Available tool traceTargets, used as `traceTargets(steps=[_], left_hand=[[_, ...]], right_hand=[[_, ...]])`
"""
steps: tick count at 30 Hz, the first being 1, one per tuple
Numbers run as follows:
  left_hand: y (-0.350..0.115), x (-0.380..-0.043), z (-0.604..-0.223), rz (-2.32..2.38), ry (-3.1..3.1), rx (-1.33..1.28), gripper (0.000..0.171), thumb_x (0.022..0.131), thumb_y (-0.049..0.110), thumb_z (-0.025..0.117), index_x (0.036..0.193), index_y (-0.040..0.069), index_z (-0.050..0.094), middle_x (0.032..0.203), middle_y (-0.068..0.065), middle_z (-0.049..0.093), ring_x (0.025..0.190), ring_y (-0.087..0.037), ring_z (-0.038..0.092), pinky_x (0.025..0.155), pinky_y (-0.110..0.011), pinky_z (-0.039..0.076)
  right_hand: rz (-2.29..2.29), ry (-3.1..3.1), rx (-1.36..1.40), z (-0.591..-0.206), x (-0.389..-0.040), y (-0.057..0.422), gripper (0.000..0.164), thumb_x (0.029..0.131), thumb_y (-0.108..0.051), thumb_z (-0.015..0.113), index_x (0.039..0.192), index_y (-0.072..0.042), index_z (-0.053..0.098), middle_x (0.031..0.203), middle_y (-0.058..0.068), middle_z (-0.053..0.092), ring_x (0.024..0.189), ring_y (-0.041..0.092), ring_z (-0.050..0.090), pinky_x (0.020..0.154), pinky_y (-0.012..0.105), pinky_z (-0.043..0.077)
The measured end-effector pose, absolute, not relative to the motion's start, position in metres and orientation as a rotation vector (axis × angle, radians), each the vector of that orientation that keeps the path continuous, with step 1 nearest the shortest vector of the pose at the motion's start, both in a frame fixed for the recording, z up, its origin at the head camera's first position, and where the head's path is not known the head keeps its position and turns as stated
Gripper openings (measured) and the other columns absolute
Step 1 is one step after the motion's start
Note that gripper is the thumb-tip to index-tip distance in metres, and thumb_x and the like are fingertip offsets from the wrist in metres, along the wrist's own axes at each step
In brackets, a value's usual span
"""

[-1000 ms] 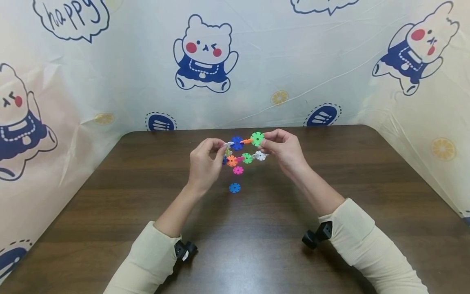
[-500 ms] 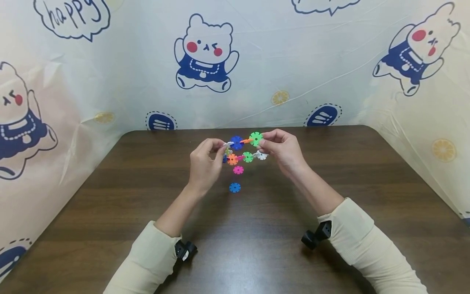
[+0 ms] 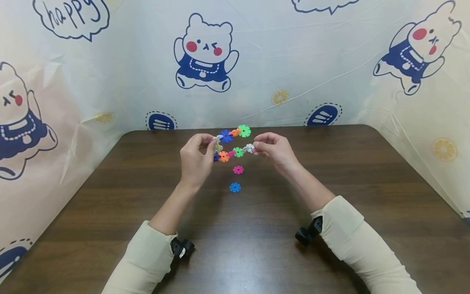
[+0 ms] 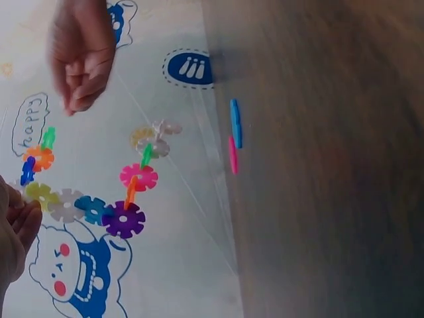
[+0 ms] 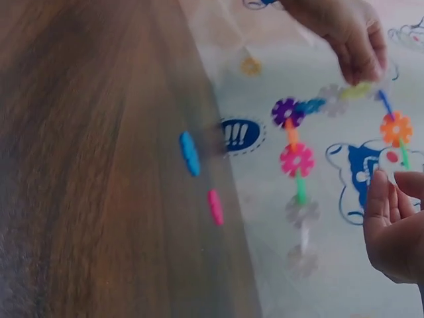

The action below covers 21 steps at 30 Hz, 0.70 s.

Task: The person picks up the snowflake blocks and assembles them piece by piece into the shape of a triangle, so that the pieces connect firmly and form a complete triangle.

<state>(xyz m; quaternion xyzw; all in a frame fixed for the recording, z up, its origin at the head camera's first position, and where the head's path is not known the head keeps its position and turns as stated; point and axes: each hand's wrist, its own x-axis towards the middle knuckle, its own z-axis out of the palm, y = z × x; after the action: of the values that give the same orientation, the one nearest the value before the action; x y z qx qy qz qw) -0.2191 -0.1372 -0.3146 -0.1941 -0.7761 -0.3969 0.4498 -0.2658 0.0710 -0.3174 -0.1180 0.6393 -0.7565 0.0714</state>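
My left hand (image 3: 195, 160) pinches a chain of interlocked, notched plastic discs (image 3: 224, 156) at a clear-white and yellow joint, holding it above the table. The chain bends into a U open to the right. Its upper arm runs through blue and orange to a green disc (image 3: 244, 130); the lower one ends in clear-white discs (image 4: 154, 146). To the right is my right hand (image 3: 276, 154), fingers loosely bent and nothing between them. Both wrist views show it apart from the chain. A loose pink disc (image 3: 238, 170) and blue disc (image 3: 235, 187) lie below.
The dark wooden table (image 3: 235, 253) reaches back to a pale curtain (image 3: 264, 61) printed with bears. A small black camera (image 3: 182, 248) sits on the left wrist and another camera (image 3: 309, 231) on the right.
My right hand has let go of the green disc and moved down and slightly left. My left hand has shifted left and slightly up with the chain. The loose discs stay put.
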Motion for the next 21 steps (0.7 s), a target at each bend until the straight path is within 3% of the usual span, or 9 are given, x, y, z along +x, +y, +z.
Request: traceTargets(steps=[2,5,9,15,21], left_hand=[[-0.14,-0.22,-0.313,-0.978,-1.896,-0.444,0.009,0.085,0.0,0.064,0.087,-0.008,0.061,0.08,-0.017,0.062,0.073,-0.022,0.06,0.067,-0.03,0.052],[-0.143,-0.222,-0.311,-0.989,-1.866,-0.384,0.009,0.084,0.0,0.065,0.087,-0.008,0.061,0.081,-0.017,0.062,0.074,-0.023,0.06,0.069,-0.031,0.052],[-0.148,-0.222,-0.308,-1.007,-1.84,-0.332,0.009,0.084,0.0,0.065,0.087,-0.008,0.062,0.082,-0.017,0.063,0.075,-0.023,0.06,0.07,-0.031,0.052],[-0.155,-0.225,-0.308,-0.998,-1.843,-0.291,0.013,0.086,0.004,0.064,0.089,-0.008,0.062,0.084,-0.016,0.063,0.077,-0.021,0.061,0.071,-0.023,0.051],[-0.156,-0.227,-0.307,-1.048,-1.835,-0.241,0.013,0.086,0.004,0.064,0.09,-0.008,0.062,0.085,-0.017,0.063,0.077,-0.023,0.06,0.07,-0.031,0.052]], right_hand=[[-2.186,1.962,-0.368,-0.324,-0.273,0.068,0.025,0.086,0.003,0.06,0.108,0.014,0.053,0.088,0.017,0.061,0.072,0.017,0.064,0.078,0.034,0.053],[-2.003,2.036,-0.397,-0.335,-0.286,0.063,0.027,0.086,0.003,0.06,0.11,0.013,0.054,0.092,0.02,0.061,0.084,0.03,0.064,0.085,0.042,0.049],[-1.711,2.177,-0.435,-0.35,-0.3,0.053,0.03,0.085,0.0,0.063,0.112,0.01,0.057,0.098,0.018,0.061,0.098,0.036,0.059,0.088,0.042,0.047],[-1.412,2.314,-0.444,-0.369,-0.316,0.038,0.032,0.084,-0.001,0.063,0.114,0.006,0.059,0.099,0.014,0.061,0.084,0.018,0.058,0.078,0.03,0.052],[-1.153,2.516,-0.506,-0.379,-0.323,0.031,0.027,0.081,-0.006,0.069,0.107,-0.001,0.065,0.088,0.007,0.061,0.077,0.015,0.054,0.066,0.022,0.046]])
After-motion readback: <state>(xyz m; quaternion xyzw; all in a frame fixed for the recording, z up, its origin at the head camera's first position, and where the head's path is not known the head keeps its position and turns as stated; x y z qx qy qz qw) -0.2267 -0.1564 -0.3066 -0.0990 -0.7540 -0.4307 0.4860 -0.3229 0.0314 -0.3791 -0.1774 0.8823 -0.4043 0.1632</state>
